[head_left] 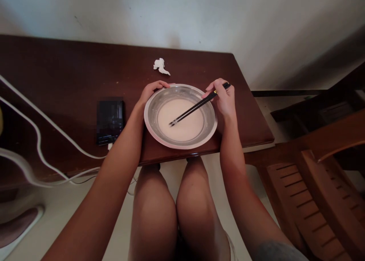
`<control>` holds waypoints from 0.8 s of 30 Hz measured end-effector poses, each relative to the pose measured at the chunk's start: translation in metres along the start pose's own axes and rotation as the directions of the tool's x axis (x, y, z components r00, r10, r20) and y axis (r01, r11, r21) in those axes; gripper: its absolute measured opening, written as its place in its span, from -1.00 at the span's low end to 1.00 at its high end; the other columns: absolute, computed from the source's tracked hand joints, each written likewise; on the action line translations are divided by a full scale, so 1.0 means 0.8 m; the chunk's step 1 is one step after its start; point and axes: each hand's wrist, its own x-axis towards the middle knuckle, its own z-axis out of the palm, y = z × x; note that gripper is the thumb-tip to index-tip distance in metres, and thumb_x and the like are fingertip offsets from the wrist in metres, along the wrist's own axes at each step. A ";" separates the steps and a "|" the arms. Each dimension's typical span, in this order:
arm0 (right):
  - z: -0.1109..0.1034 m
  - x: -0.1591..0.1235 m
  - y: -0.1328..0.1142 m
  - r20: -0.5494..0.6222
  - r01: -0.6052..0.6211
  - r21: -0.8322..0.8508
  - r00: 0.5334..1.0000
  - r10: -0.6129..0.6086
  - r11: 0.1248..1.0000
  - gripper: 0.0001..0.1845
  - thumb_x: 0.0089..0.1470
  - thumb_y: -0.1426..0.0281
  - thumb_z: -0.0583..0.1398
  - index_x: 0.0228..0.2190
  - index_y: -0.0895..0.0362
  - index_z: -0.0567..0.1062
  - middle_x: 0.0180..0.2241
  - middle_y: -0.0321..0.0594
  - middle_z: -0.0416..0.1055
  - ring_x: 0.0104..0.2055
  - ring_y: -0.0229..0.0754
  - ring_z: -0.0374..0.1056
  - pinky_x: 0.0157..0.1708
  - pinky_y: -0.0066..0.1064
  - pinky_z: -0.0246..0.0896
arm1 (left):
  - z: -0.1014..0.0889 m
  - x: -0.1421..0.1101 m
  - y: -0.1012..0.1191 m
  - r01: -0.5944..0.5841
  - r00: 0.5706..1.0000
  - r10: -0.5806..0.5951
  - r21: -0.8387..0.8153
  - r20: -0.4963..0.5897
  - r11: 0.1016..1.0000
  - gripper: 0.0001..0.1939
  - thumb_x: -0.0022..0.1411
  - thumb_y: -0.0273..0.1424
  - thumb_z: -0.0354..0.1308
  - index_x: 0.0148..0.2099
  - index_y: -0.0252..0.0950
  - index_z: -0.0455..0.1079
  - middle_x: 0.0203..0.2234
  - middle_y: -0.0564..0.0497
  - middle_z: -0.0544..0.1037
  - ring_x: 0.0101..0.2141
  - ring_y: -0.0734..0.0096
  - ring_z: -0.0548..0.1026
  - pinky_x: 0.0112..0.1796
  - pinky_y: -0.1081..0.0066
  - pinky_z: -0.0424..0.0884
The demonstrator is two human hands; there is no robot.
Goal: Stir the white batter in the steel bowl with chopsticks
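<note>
A wide metal bowl (148, 126) stands on the dark brown table near its front edge, with a pale, milky liquid (185, 129) in it. My left hand (152, 89) grips the bowl at its far left rim, fingers along the edge and the thumb not visible. Held closed in my right hand (224, 95) is a pair of black chopsticks (194, 108) with a gold band and silvery tips. They slant down to the left over the bowl, tips close together at the liquid; whether they dip below the surface I cannot tell.
Crumpled white tissue (161, 66) lies behind the bowl. A black phone (110, 121) with a white plug is left of it, and white cables (54, 122) cross the table's left side. A wall (171, 17) borders the back; a slatted wooden chair (302, 196) is at the right.
</note>
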 end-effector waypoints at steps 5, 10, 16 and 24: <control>-0.004 0.002 -0.001 -0.130 0.028 -0.037 0.991 -0.033 0.999 -0.42 0.03 -0.19 0.02 -0.53 0.06 0.39 -0.64 -0.35 0.39 -0.59 -0.34 0.33 -0.56 -0.43 0.19 | -0.001 0.001 -0.001 0.001 1.000 -0.001 -0.008 -0.004 1.000 -0.81 0.02 -0.50 0.01 -0.48 -0.26 0.45 -0.27 -0.03 0.66 -0.02 0.23 0.51 0.16 0.20 0.26; -0.003 0.000 -0.001 -0.001 0.003 -0.025 1.000 -0.003 1.000 -0.46 0.05 -0.15 0.05 -0.52 0.06 0.41 -0.62 -0.35 0.40 -0.57 -0.35 0.33 -0.55 -0.45 0.21 | 0.003 -0.001 0.002 0.014 1.000 -0.014 -0.004 -0.017 1.000 -0.81 0.00 -0.52 0.00 -0.48 -0.28 0.44 -0.25 -0.05 0.65 0.01 0.23 0.50 0.17 0.21 0.25; -0.004 0.002 -0.004 -0.117 0.023 -0.011 0.993 -0.024 1.000 -0.46 0.05 -0.15 0.04 -0.53 0.06 0.39 -0.63 -0.36 0.41 -0.58 -0.36 0.33 -0.55 -0.45 0.23 | 0.003 -0.002 0.003 0.016 1.000 -0.016 -0.047 0.008 0.999 -0.80 0.00 -0.51 -0.01 -0.48 -0.27 0.44 -0.28 -0.05 0.65 -0.05 0.25 0.53 0.16 0.23 0.25; 0.001 0.001 -0.003 0.014 0.044 0.015 0.999 -0.044 0.999 -0.52 0.05 -0.10 0.11 -0.49 0.06 0.46 -0.62 -0.35 0.45 -0.61 -0.37 0.30 -0.60 -0.45 0.16 | 0.001 -0.001 0.002 0.012 0.999 -0.010 -0.069 0.032 0.998 -0.81 0.00 -0.50 0.01 -0.48 -0.27 0.47 -0.29 -0.05 0.66 -0.06 0.25 0.53 0.20 0.22 0.20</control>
